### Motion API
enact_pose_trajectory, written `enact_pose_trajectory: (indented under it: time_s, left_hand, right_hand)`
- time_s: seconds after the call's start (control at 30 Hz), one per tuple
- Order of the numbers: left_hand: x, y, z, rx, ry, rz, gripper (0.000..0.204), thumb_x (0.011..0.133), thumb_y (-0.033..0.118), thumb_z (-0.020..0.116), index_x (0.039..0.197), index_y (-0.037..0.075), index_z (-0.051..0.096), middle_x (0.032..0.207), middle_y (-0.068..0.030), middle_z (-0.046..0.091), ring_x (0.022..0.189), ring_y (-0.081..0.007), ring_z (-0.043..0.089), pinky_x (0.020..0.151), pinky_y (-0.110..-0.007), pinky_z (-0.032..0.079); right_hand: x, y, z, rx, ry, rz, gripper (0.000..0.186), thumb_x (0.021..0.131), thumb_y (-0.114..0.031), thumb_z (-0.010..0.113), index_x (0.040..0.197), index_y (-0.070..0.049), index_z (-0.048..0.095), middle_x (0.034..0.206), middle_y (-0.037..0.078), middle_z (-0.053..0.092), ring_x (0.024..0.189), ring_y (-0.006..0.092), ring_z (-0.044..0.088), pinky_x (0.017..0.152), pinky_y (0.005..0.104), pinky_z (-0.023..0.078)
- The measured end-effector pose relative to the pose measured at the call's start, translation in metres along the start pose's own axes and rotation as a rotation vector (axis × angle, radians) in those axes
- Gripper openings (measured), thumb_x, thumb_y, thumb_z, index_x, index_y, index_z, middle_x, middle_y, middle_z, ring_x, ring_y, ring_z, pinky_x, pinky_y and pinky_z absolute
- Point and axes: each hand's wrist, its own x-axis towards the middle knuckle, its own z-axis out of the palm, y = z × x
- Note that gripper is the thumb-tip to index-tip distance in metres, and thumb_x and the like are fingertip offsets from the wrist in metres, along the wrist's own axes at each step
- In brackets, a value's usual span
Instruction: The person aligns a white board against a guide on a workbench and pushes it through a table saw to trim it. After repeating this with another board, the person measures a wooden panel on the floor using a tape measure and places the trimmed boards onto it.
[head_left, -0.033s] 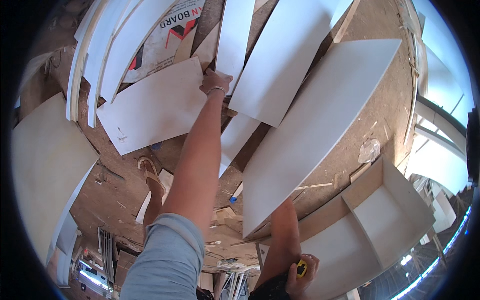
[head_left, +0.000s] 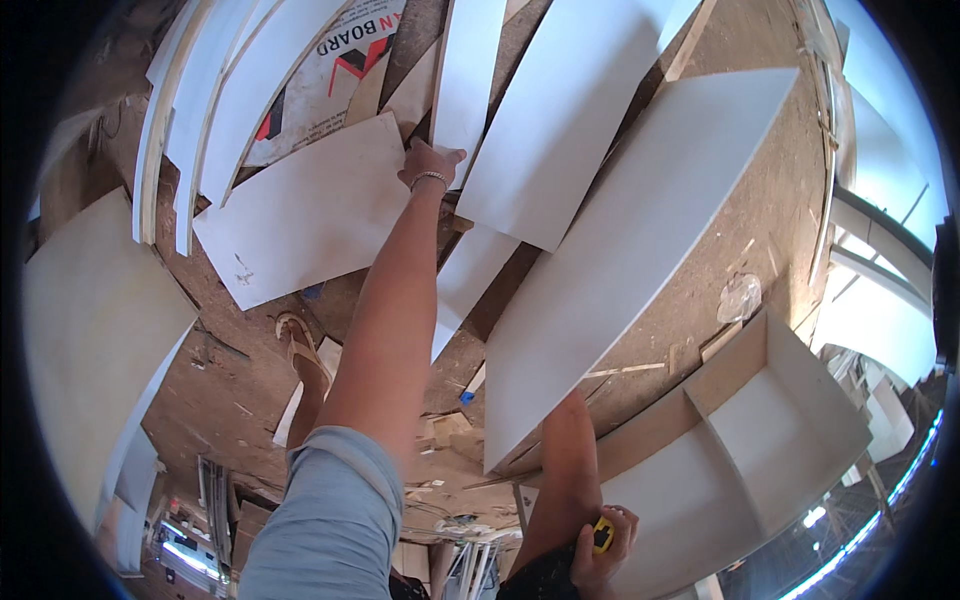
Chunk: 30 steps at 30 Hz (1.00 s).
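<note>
My left arm stretches forward, and my left hand (head_left: pixel 432 164) is closed on the near end of a narrow white board (head_left: pixel 467 75). Some of its fingers are hidden behind the board's edge. Close to my body, beside my bent right leg (head_left: pixel 570 450), my right hand (head_left: pixel 605 553) holds a yellow and black tape measure (head_left: pixel 602 535). A wider white panel (head_left: pixel 560 120) lies just right of the narrow board. Left of my left hand is another white panel (head_left: pixel 305 215), with brown smudges near its corner.
A long white panel (head_left: pixel 640 250) slants across the right middle. Behind it at lower right stands a pale box frame with a divider (head_left: pixel 725 455). Several curved white boards (head_left: pixel 205 110) stand at upper left. A large pale sheet (head_left: pixel 95 330) is at far left. Wood scraps litter the brown floor.
My left forearm has shifted slightly left, while the hand stays on the narrow board. The long white panel's far end has shifted slightly. My right hand and the tape measure look unchanged.
</note>
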Motion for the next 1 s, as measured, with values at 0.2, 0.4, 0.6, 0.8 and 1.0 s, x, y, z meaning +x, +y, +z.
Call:
enact_pose_trajectory:
  time_s: [0.2,0.4,0.6,0.8,1.0]
  left_hand:
    - [-0.067,-0.025,-0.054,-0.009,0.373,0.272,0.055,0.087,0.015,0.071,0.139,0.004,0.057,0.132,-0.0238,0.055,0.125,-0.0365,0.055,0.107,-0.046,0.043]
    - [-0.179,-0.096,-0.166,0.228,0.348,0.369,0.089,0.085,-0.007,0.059,0.161,0.024,0.025,0.155,-0.0209,0.037,0.145,-0.0417,0.033,0.121,-0.048,0.031]
    - [-0.328,-0.154,-0.298,0.407,0.201,0.351,0.08,0.089,0.003,0.061,0.159,0.023,0.027,0.153,-0.0265,0.04,0.143,-0.043,0.039,0.118,-0.049,0.034]
    - [-0.462,-0.193,-0.425,0.204,-0.066,0.353,0.062,0.093,0.016,0.062,0.149,0.007,0.037,0.118,-0.0286,0.067,0.112,-0.0451,0.064,0.097,-0.051,0.051]
    - [-0.593,-0.194,-0.535,-0.164,-0.385,0.282,0.059,0.083,0.034,0.079,0.127,-0.002,0.062,0.118,-0.0226,0.07,0.11,-0.0348,0.068,0.096,-0.042,0.052]
  right_hand:
    - [0.005,-0.003,-0.006,0.063,-0.068,-0.058,0.032,0.082,-0.011,0.066,0.112,-0.002,0.06,0.106,0.023,0.058,0.101,0.0409,0.058,0.09,0.0472,0.047]
    - [-0.008,-0.014,0.003,-0.034,-0.042,-0.141,0.036,0.081,-0.021,0.072,0.112,-0.006,0.061,0.109,0.02,0.059,0.107,0.0398,0.057,0.093,0.0506,0.045]
    - [-0.038,-0.041,0.008,-0.109,-0.111,-0.109,0.041,0.082,-0.03,0.07,0.116,-0.007,0.063,0.116,0.022,0.06,0.113,0.0409,0.056,0.095,0.0512,0.045]
    - [-0.087,-0.041,0.001,-0.016,-0.097,-0.145,0.038,0.082,-0.03,0.072,0.11,-0.006,0.067,0.114,0.024,0.064,0.103,0.0443,0.063,0.091,0.0519,0.049]
    - [-0.07,-0.056,-0.015,0.212,-0.09,-0.412,0.027,0.082,-0.03,0.073,0.1,-0.01,0.07,0.107,0.019,0.066,0.104,0.0396,0.061,0.098,0.0508,0.047]
